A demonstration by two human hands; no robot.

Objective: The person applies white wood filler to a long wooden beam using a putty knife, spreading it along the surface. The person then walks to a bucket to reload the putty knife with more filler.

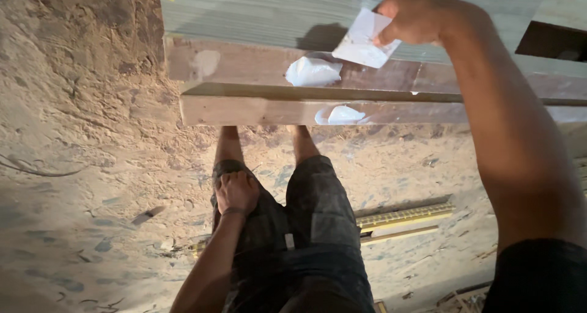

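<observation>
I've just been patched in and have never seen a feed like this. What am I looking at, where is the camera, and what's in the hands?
There is no machine here: a person works bare-handed, and the one picture comes from a camera on their head, looking down past their shorts to a sawdust-covered floor. The right hand reaches forward and pinches a small white card over a wooden plank. A blob of white paste sits on the plank's top and another paste smear on its front edge. The left hand rests closed on the thigh, seemingly empty. A yellowish strip lies on the floor.

Woodworking shop/site: sawdust-covered dirt floor [92, 135], raw timber plank [257, 99] w/ white filler blobs [313, 71], offcut strips [403, 218].
</observation>
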